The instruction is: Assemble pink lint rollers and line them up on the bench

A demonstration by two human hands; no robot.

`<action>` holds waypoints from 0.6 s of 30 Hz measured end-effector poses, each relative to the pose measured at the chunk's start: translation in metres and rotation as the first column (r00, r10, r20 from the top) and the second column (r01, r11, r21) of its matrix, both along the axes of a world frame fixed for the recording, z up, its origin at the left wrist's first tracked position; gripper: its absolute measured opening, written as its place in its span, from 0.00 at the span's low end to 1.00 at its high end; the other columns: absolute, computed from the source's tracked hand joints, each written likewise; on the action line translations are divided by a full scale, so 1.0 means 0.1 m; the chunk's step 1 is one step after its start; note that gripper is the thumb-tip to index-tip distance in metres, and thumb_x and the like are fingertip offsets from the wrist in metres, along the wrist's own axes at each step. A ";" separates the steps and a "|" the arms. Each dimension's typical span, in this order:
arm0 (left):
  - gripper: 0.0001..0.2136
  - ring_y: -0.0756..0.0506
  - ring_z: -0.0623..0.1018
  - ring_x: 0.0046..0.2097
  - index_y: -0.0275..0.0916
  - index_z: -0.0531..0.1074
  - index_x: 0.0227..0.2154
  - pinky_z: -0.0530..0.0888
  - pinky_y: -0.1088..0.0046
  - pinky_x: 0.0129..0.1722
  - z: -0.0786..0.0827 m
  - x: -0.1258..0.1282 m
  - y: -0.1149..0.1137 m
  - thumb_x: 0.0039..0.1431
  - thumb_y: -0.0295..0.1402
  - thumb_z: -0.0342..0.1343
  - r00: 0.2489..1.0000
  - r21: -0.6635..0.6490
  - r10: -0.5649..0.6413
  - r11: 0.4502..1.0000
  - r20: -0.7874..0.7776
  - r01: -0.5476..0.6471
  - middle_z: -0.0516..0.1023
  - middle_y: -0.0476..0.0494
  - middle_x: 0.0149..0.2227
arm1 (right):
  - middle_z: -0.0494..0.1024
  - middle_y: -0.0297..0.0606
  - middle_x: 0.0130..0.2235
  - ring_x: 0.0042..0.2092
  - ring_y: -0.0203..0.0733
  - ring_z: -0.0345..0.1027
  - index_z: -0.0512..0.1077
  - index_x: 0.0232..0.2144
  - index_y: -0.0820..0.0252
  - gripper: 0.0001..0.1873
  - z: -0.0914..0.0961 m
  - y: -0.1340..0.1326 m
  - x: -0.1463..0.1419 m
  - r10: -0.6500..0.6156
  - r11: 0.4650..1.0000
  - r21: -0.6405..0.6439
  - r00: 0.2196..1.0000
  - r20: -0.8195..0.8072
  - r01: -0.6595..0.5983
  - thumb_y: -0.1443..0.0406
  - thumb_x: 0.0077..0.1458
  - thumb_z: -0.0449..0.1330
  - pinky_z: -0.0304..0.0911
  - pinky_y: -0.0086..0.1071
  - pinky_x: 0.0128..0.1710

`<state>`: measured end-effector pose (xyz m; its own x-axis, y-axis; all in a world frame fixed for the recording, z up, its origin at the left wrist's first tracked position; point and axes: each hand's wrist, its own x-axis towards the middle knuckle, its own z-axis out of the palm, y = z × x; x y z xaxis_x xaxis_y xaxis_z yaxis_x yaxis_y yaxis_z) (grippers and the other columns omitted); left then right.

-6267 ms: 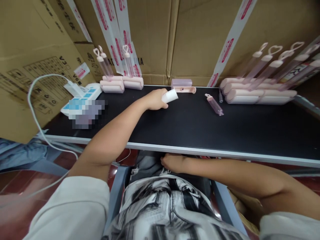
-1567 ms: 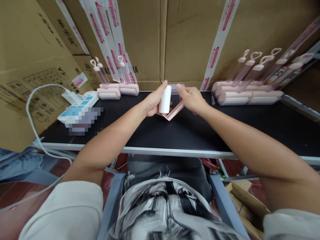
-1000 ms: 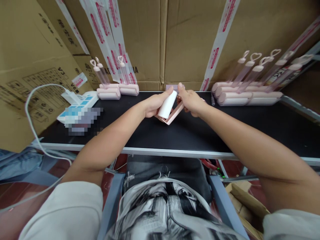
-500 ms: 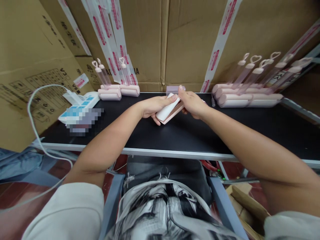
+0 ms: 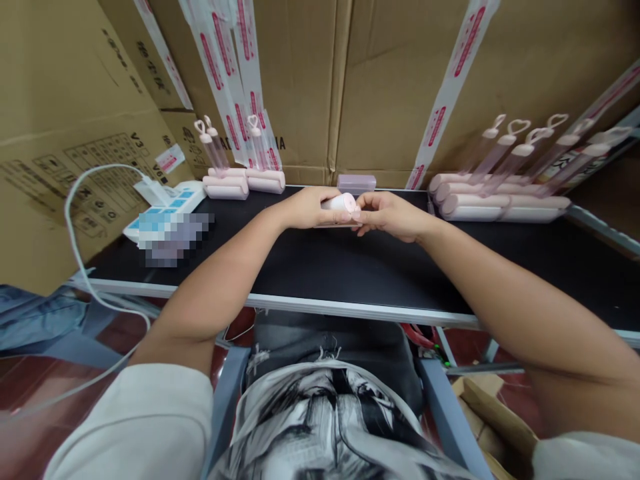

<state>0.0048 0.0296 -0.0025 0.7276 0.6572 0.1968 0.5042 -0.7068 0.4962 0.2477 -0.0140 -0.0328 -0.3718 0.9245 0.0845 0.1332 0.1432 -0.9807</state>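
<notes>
My left hand (image 5: 306, 207) and my right hand (image 5: 389, 215) meet above the black table (image 5: 350, 267) near its far edge. Between them they grip a white roll (image 5: 341, 201) set into a pink holder, mostly hidden by the fingers. Both hands are closed around it, the left from the left end and the right pinching the right end. A small lilac lid (image 5: 356, 183) lies just behind them.
Finished pink rollers with clear heart-topped handles lie at the back right (image 5: 500, 200) and back left (image 5: 245, 181). A white power strip (image 5: 165, 203) with a cable sits at the left. Cardboard boxes (image 5: 390, 87) wall the far side.
The white roll, held upright beside the pink holder a moment ago, has been tipped over and pressed down into it. Both hands have drawn together, level and lower.
</notes>
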 end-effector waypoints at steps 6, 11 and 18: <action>0.28 0.44 0.77 0.41 0.37 0.82 0.48 0.66 0.69 0.41 -0.01 0.02 -0.01 0.58 0.57 0.65 0.998 0.055 -0.034 0.998 -0.048 0.037 0.83 0.43 0.41 | 0.85 0.41 0.33 0.32 0.42 0.82 0.74 0.33 0.59 0.33 -0.02 0.02 0.01 0.013 0.985 -0.168 0.990 -0.138 -0.036 0.41 0.47 0.81 0.81 0.33 0.31; 0.27 0.42 0.80 0.43 0.38 0.82 0.50 0.67 0.68 0.42 0.01 0.03 -0.03 0.59 0.56 0.65 0.996 0.111 -0.009 0.994 -0.091 0.019 0.86 0.41 0.44 | 0.83 0.38 0.28 0.30 0.39 0.81 0.70 0.30 0.59 0.32 -0.10 0.06 -0.05 -0.072 0.986 -0.159 0.986 -0.154 0.047 0.48 0.45 0.84 0.80 0.29 0.29; 0.24 0.41 0.81 0.43 0.39 0.82 0.47 0.67 0.68 0.41 0.01 0.01 -0.03 0.60 0.55 0.66 0.992 0.169 0.017 0.986 -0.124 0.005 0.87 0.41 0.46 | 0.82 0.34 0.28 0.30 0.39 0.81 0.69 0.31 0.58 0.37 -0.13 0.03 -0.18 -0.135 0.987 -0.119 0.966 -0.218 0.111 0.47 0.35 0.88 0.82 0.30 0.29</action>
